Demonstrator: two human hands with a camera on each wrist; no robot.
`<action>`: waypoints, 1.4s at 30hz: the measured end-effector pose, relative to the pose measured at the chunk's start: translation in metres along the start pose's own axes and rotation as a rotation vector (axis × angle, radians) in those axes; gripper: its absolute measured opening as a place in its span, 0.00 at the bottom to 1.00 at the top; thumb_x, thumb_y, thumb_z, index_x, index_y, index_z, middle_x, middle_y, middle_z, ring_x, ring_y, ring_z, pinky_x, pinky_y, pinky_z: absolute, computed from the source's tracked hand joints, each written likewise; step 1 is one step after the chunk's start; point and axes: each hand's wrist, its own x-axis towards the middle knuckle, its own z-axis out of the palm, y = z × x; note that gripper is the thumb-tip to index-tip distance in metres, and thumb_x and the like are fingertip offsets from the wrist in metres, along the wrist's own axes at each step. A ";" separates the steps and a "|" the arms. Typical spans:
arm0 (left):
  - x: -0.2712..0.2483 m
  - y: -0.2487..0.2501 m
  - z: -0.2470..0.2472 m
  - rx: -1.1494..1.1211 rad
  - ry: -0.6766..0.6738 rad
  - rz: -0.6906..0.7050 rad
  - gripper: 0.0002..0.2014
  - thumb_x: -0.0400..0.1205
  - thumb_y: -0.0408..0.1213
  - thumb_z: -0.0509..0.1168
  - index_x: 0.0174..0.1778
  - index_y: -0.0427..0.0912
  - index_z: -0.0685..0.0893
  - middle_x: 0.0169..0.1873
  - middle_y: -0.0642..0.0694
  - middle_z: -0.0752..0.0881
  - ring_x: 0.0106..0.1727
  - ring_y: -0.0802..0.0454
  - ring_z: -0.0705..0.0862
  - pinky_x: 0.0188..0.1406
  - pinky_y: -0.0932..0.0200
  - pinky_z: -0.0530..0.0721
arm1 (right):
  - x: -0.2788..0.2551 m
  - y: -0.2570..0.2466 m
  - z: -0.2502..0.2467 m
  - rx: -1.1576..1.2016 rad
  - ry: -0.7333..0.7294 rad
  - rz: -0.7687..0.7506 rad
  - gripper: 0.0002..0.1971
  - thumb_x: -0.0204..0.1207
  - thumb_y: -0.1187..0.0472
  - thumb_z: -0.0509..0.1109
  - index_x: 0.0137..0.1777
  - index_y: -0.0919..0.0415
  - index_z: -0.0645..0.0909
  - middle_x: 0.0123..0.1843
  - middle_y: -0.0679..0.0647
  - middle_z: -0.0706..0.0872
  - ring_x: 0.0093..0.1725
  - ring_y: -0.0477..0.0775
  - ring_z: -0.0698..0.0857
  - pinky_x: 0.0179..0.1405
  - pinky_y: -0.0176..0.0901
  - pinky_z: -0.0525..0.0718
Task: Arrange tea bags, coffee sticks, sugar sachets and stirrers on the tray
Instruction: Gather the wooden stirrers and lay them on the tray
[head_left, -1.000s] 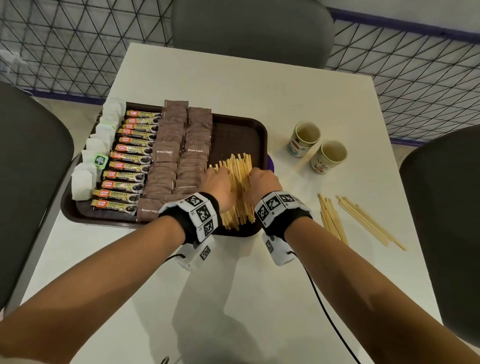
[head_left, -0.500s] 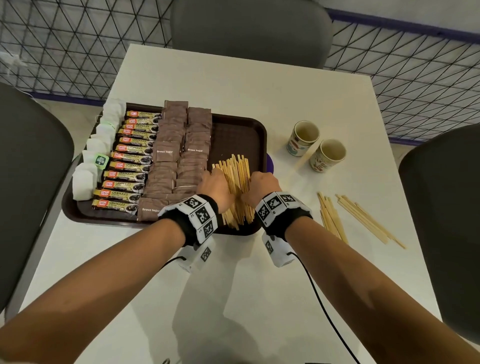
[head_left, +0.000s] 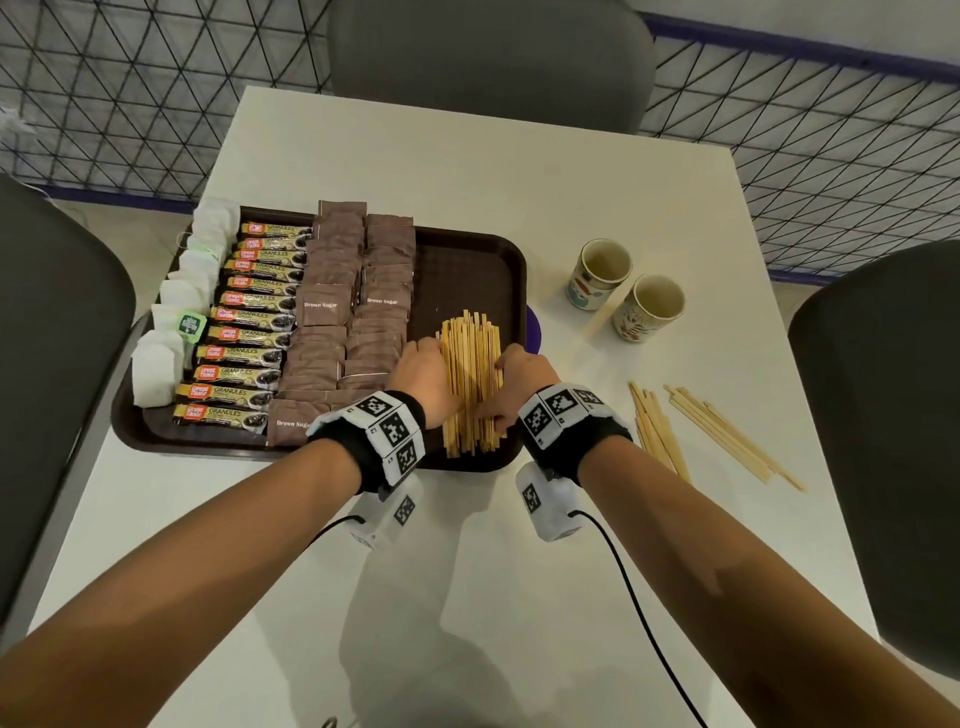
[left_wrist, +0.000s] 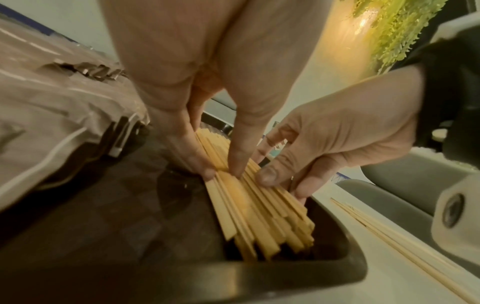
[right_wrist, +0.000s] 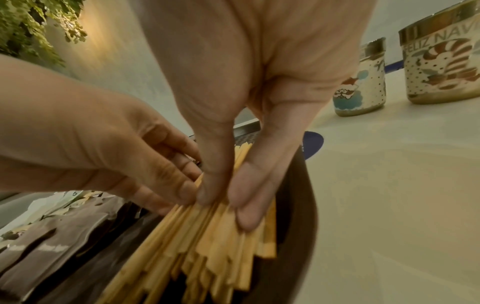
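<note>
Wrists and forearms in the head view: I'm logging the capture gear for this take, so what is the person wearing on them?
Both forearms are bare, with no sleeves. The left hand and right hand are ungloved. Each wrist carries a black band faced with white panels printed with black square markers. A white camera block, also marked, hangs under each wrist, and a thin black cable trails from it toward the person.

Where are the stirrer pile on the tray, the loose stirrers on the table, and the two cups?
stirrer pile (head_left: 470, 384): head view, middle of the bundle between the hands.
loose stirrers (head_left: 727, 436): head view, middle of the right-hand group.
cups (head_left: 605, 273): head view, the left cup's rim and wall.
</note>
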 end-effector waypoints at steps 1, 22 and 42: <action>0.001 0.001 0.000 0.007 -0.001 0.013 0.36 0.74 0.33 0.75 0.76 0.36 0.65 0.71 0.37 0.71 0.73 0.42 0.71 0.70 0.53 0.71 | 0.001 0.000 -0.001 0.001 0.024 -0.004 0.38 0.65 0.52 0.81 0.71 0.62 0.67 0.63 0.60 0.80 0.59 0.58 0.83 0.58 0.46 0.84; 0.017 -0.007 -0.012 0.009 -0.040 0.069 0.35 0.75 0.38 0.74 0.77 0.39 0.67 0.67 0.39 0.76 0.68 0.43 0.75 0.66 0.53 0.74 | 0.046 -0.023 -0.007 -0.224 0.201 -0.363 0.22 0.84 0.53 0.59 0.74 0.64 0.71 0.72 0.57 0.71 0.72 0.57 0.70 0.71 0.49 0.73; -0.001 -0.006 -0.014 0.069 -0.204 0.059 0.53 0.64 0.46 0.82 0.80 0.41 0.59 0.70 0.41 0.66 0.71 0.43 0.70 0.69 0.51 0.73 | 0.024 0.000 -0.018 -0.331 -0.054 -0.293 0.61 0.57 0.49 0.85 0.83 0.58 0.48 0.83 0.57 0.56 0.82 0.59 0.57 0.79 0.54 0.62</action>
